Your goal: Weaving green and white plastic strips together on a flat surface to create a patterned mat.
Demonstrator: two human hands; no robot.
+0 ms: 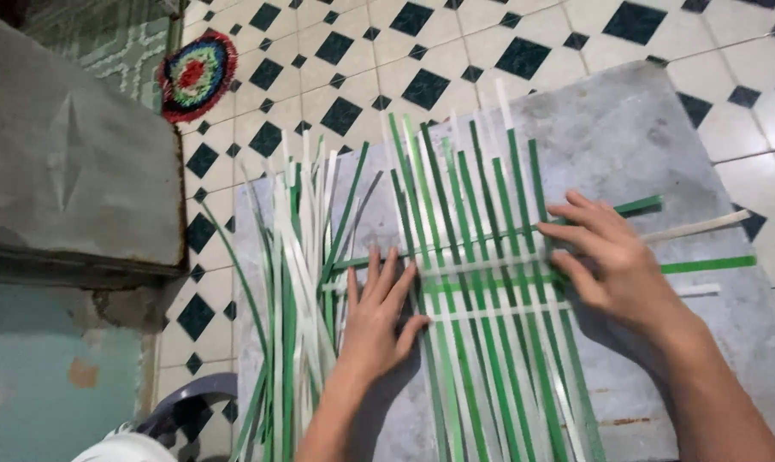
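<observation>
A woven mat of green and white plastic strips (pixel 482 282) lies on a grey board (pixel 627 137). Long strips run away from me, and a few crosswise strips pass through them. My left hand (pixel 377 312) lies flat with fingers spread on the mat's left edge, pressing the crosswise strip ends. My right hand (pixel 610 261) rests on the mat's right side, fingers pointing left over the crosswise strips, whose free ends (pixel 704 248) stick out to the right. Neither hand grips anything.
A loose bundle of green and white strips (pixel 298 282) lies left of the mat. A grey concrete step (pixel 71 145) stands at the left. The floor has white tiles with black diamonds, with a round multicoloured rug (pixel 197 75) on it. A dark plastic stool edge (pixel 186 402) shows lower left.
</observation>
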